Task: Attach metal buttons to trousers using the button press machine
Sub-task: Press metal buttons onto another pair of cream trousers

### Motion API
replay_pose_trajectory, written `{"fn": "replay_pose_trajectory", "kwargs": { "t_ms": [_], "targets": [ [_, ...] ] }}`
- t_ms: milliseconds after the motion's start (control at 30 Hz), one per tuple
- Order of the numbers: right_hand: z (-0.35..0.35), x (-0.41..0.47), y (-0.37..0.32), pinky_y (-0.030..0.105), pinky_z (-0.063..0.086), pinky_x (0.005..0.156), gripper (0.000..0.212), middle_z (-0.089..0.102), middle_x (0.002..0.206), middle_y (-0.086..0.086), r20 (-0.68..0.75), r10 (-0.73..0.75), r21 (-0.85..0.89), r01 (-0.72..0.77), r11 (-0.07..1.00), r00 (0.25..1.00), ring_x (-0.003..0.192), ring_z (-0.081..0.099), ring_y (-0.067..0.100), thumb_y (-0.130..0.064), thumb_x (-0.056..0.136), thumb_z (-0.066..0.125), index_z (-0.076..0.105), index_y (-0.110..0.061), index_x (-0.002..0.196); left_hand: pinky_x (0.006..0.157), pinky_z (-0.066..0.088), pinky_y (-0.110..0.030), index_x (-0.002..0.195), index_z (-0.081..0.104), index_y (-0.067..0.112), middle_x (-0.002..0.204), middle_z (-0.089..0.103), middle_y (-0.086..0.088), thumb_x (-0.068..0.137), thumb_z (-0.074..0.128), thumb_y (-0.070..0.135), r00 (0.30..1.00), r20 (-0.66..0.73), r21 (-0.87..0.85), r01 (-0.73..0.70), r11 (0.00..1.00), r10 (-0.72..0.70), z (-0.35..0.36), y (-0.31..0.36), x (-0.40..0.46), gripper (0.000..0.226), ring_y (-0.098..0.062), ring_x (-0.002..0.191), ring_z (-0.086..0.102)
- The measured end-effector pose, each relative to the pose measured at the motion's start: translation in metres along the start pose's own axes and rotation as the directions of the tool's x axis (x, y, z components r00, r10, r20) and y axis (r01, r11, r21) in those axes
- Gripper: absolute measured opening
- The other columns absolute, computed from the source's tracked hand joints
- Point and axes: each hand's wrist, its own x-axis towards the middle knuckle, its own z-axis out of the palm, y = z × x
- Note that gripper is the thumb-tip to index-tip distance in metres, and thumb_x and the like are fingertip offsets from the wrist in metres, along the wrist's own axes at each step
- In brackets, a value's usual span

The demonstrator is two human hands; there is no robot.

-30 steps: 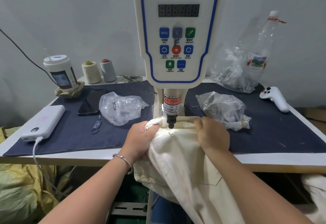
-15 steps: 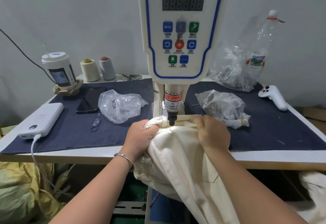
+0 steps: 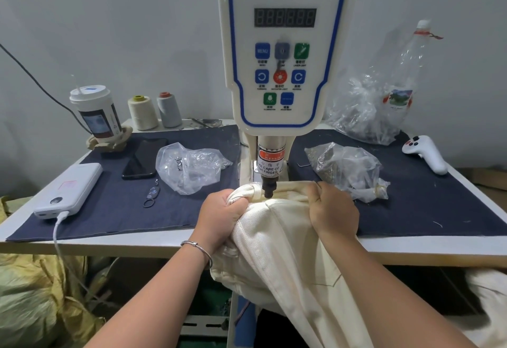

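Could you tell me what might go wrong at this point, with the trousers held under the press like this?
1. Both hands, left hand and right hand, grip the trousers close beside the punch; a finger could be caught, as the warning label cautions.
2. The waistband is bunched in the left hand, so the button may land off its mark or through a fold.
3. Most of the trousers hang off the table; that weight might drag the cloth.
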Motion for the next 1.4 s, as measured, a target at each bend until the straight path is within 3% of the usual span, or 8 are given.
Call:
{"fn": "replay_pose_trajectory", "kwargs": {
  "t_ms": [700,833,900,967,1167,1267,1333,1400],
  "targets": [
    [-0.014,-0.005,-0.009,0.033,0.032,0.065,0.036,0.05,0.074,-0.002,0.059,0.001,0.01,-0.002,1.0,0.998,0.073,0.045,0.022,-0.037,0.099,0.032,0.047,-0.017,0.074,0.05,0.028,-0.025,0.052,0.038,0.019,0.052,0.035,0.008,0.068,0.056,0.029,0.999,-0.046,0.003,0.006,1.0,-0.006,-0.001,0.012,-0.008,0.026,-0.008,0.052,0.029],
    [-0.042,0.002,-0.03,0.034,0.032,0.062,0.035,0.054,0.069,0.002,0.132,0.069,0.252,-0.101,0.962,0.989,0.076,0.051,0.027,-0.031,0.095,0.041,0.051,-0.017,0.065,0.045,0.028,-0.018,0.046,0.038,0.022,0.047,0.035,0.014,0.068,0.057,0.028,0.997,-0.074,-0.053,-0.03,0.998,0.026,-0.011,0.021,-0.016,0.029,-0.004,0.047,0.029],
    [-0.063,0.007,-0.039,0.034,0.04,0.064,0.027,0.062,0.072,0.007,0.372,0.205,0.475,-0.376,0.796,0.905,0.074,0.057,0.028,-0.024,0.092,0.05,0.062,-0.015,0.07,0.045,0.032,-0.018,0.049,0.046,0.022,0.05,0.042,0.011,0.072,0.064,0.027,0.998,-0.054,-0.116,0.023,0.993,-0.029,-0.02,0.022,-0.019,0.03,-0.005,0.048,0.034],
    [-0.081,0.005,-0.044,0.034,0.049,0.069,0.015,0.066,0.074,0.012,0.7,0.199,0.503,-0.671,0.544,0.686,0.068,0.061,0.027,-0.018,0.087,0.059,0.067,-0.01,0.077,0.049,0.037,-0.02,0.055,0.057,0.02,0.055,0.052,0.006,0.081,0.07,0.023,0.992,0.027,-0.167,0.125,0.978,-0.122,-0.029,0.022,-0.023,0.029,-0.008,0.052,0.042],
    [-0.096,-0.029,-0.047,0.03,0.058,0.062,0.019,0.072,0.076,0.015,0.944,-0.023,0.3,-0.826,0.477,0.329,0.065,0.07,0.024,-0.016,0.083,0.063,0.073,0.0,0.08,0.056,0.039,-0.027,0.066,0.062,0.011,0.067,0.056,-0.007,0.054,0.07,0.026,0.862,0.364,-0.132,0.423,0.896,-0.353,-0.06,0.024,-0.05,0.021,-0.019,0.059,0.05],
    [-0.105,-0.041,-0.051,0.036,0.058,0.083,0.033,0.07,0.103,0.02,0.95,-0.119,0.31,-0.817,0.486,0.289,0.089,0.07,0.027,-0.017,0.076,0.065,0.072,0.005,0.101,0.055,0.045,-0.026,0.069,0.069,0.006,0.072,0.061,-0.012,0.049,0.069,0.021,0.733,0.587,-0.124,0.501,0.857,-0.344,-0.081,0.032,-0.062,0.025,-0.022,0.06,0.058],
    [-0.109,-0.046,-0.054,0.042,0.047,0.102,0.039,0.063,0.121,0.023,0.94,-0.135,0.337,-0.78,0.527,0.315,0.111,0.062,0.032,-0.017,0.085,0.064,0.066,0.004,0.118,0.064,0.052,-0.028,0.087,0.076,0.003,0.088,0.068,-0.016,0.051,0.069,0.021,0.681,0.68,-0.111,0.462,0.88,-0.272,-0.09,0.044,-0.063,0.041,-0.024,0.075,0.066],
    [-0.112,-0.049,-0.062,0.042,0.047,0.101,0.037,0.064,0.121,0.023,0.912,-0.173,0.401,-0.716,0.571,0.373,0.115,0.061,0.033,-0.018,0.092,0.06,0.063,0.005,0.121,0.079,0.054,-0.032,0.117,0.065,-0.004,0.108,0.066,-0.018,0.061,0.068,0.02,0.622,0.764,-0.134,0.413,0.901,-0.171,-0.091,0.063,-0.061,0.061,-0.026,0.094,0.065]
  ]
}}
